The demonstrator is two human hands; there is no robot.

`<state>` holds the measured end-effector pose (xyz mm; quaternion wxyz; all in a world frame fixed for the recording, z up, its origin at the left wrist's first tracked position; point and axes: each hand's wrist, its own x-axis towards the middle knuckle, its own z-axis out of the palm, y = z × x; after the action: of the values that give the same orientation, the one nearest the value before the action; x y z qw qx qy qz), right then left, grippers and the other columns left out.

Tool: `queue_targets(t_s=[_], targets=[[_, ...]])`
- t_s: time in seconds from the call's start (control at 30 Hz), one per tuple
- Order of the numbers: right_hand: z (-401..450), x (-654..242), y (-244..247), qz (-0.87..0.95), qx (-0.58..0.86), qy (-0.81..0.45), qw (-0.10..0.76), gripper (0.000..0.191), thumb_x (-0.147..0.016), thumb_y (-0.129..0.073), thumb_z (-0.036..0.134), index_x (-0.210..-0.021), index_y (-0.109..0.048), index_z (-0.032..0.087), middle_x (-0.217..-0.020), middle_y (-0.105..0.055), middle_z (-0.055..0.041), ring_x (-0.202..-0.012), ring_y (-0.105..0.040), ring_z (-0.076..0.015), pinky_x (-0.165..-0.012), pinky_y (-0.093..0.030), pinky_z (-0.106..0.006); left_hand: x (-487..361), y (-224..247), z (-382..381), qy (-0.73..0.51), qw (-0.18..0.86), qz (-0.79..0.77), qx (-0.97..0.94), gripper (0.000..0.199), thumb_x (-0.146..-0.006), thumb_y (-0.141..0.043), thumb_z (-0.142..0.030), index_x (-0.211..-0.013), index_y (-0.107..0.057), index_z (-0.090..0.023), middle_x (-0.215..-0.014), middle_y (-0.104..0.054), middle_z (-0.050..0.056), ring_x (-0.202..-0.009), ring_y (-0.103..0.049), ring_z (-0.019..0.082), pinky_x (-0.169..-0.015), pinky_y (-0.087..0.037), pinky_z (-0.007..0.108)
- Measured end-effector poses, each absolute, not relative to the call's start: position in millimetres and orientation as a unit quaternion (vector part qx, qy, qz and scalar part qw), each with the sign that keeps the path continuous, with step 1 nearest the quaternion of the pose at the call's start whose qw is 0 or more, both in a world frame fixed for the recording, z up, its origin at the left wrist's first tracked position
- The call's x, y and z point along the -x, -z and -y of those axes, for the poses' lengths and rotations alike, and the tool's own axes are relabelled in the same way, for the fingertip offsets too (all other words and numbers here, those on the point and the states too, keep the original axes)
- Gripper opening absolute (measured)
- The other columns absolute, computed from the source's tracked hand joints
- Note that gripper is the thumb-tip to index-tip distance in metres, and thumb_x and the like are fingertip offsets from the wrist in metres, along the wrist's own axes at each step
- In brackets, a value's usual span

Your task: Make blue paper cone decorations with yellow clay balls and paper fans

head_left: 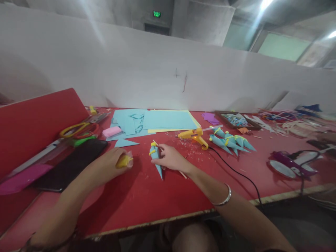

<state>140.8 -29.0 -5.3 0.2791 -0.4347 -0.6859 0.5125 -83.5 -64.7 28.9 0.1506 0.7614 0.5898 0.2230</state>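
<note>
Two hands curl closed: left (119, 162) around yellow clay (124, 161), right (170, 158) pinching a blue cone (156, 161).

Black slab: flat, glossy, dark rectangle (76, 164), left of both grips.
Magenta piece: smooth, flat magenta object (25, 179), farther left of the grips, near the slab.
Device: purple-and-white device with a round pale face (291, 166), well to the right of the grips.
Wall: plain white partition (131, 66), beyond the grips.
Sign: green lit exit sign (156, 14), above the partition, high beyond the grips.
</note>
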Motion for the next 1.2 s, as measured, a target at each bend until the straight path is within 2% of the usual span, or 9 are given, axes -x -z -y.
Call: queue_targets(t_s=[0.13,0.2,0.3,0.43,0.57,0.7,0.9,1.03,1.2], targets=[[28.8,-142.4,1.0,0.732,0.474,-0.410,0.267,0.058,-0.070,-0.064,0.035,-0.119,-0.042,0.013,-0.057,-0.056,0.0031,-0.047,-0.053,-0.0114,-0.044,-0.037,-0.023,70.0,-33.6,69.6,-0.223,0.128,-0.563,-0.785,0.028,-0.076,-0.048,-0.039,-0.095,-0.050,-0.018,-0.092,-0.055,0.004,-0.082,-0.053,0.021,-0.075,-0.041,0.032],[28.2,-142.3,-0.5,0.748,0.490,-0.340,0.291,0.054,-0.071,-0.063,0.037,-0.116,-0.045,0.014,-0.056,-0.055,0.0037,-0.050,-0.053,-0.0123,-0.049,-0.037,-0.025,67.5,-34.8,70.7,-0.238,0.125,-0.549,-0.791,0.032,-0.077,-0.047,-0.040,-0.100,-0.048,-0.018,-0.095,-0.054,0.004,-0.084,-0.053,0.020,-0.077,-0.041,0.031],[30.4,-140.9,-5.6,0.758,0.474,-0.274,0.355,0.038,-0.078,-0.054,0.034,-0.110,-0.047,0.016,-0.053,-0.050,0.0065,-0.051,-0.050,-0.0110,-0.053,-0.037,-0.025,65.1,-36.3,72.4,-0.233,0.146,-0.553,-0.786,0.036,-0.076,-0.049,-0.046,-0.099,-0.048,-0.019,-0.090,-0.055,0.003,-0.080,-0.053,0.019,-0.072,-0.042,0.030],[40.6,-137.9,-15.3,0.774,0.364,-0.301,0.421,0.022,-0.082,-0.048,0.030,-0.101,-0.049,0.019,-0.056,-0.049,0.0071,-0.048,-0.046,-0.0082,-0.052,-0.039,-0.022,57.5,-38.6,75.5,-0.222,0.195,-0.545,-0.784,0.044,-0.068,-0.058,-0.050,-0.098,-0.047,-0.019,-0.084,-0.056,0.001,-0.073,-0.052,0.018,-0.065,-0.042,0.028],[49.0,-133.2,-16.1,0.808,0.267,-0.313,0.421,0.018,-0.081,-0.053,0.031,-0.096,-0.056,0.022,-0.075,-0.060,0.0011,-0.062,-0.055,-0.0092,-0.059,-0.046,-0.023,48.8,-37.9,76.6,-0.227,0.219,-0.541,-0.780,0.041,-0.069,-0.057,-0.050,-0.096,-0.047,-0.020,-0.087,-0.060,0.002,-0.076,-0.056,0.019,-0.066,-0.042,0.028],[50.5,-129.1,-10.5,0.808,0.251,-0.327,0.421,0.019,-0.081,-0.056,0.034,-0.096,-0.059,0.022,-0.085,-0.063,-0.0009,-0.074,-0.059,-0.0106,-0.066,-0.050,-0.024,44.8,-34.8,75.4,-0.217,0.210,-0.552,-0.777,0.038,-0.070,-0.055,-0.050,-0.094,-0.046,-0.021,-0.087,-0.063,0.003,-0.076,-0.059,0.021,-0.062,-0.041,0.028],[49.4,-128.8,-9.1,0.801,0.269,-0.324,0.427,0.016,-0.076,-0.062,0.033,-0.085,-0.063,0.020,-0.078,-0.061,-0.0009,-0.067,-0.057,-0.0101,-0.061,-0.049,-0.024,41.5,-31.7,74.4,-0.183,0.123,-0.576,-0.787,0.038,-0.067,-0.056,-0.050,-0.089,-0.045,-0.021,-0.074,-0.064,0.003,-0.062,-0.060,0.021,-0.050,-0.035,0.024],[47.9,-129.4,-6.7,0.824,0.253,-0.288,0.418,0.017,-0.078,-0.061,0.031,-0.090,-0.066,0.020,-0.081,-0.060,-0.0014,-0.069,-0.056,-0.0102,-0.066,-0.048,-0.026,39.5,-28.6,74.2,-0.172,0.078,-0.577,-0.795,0.040,-0.066,-0.056,-0.052,-0.090,-0.047,-0.021,-0.074,-0.066,0.004,-0.065,-0.063,0.025,-0.050,-0.034,0.025],[48.2,-128.1,-4.9,0.831,0.242,-0.260,0.429,0.011,-0.079,-0.059,0.025,-0.078,-0.066,0.017,-0.076,-0.058,-0.0011,-0.070,-0.054,-0.0104,-0.066,-0.046,-0.025,37.6,-28.3,74.8,-0.160,0.086,-0.566,-0.804,0.039,-0.067,-0.056,-0.053,-0.090,-0.047,-0.022,-0.072,-0.066,0.004,-0.066,-0.065,0.026,-0.050,-0.034,0.025]])
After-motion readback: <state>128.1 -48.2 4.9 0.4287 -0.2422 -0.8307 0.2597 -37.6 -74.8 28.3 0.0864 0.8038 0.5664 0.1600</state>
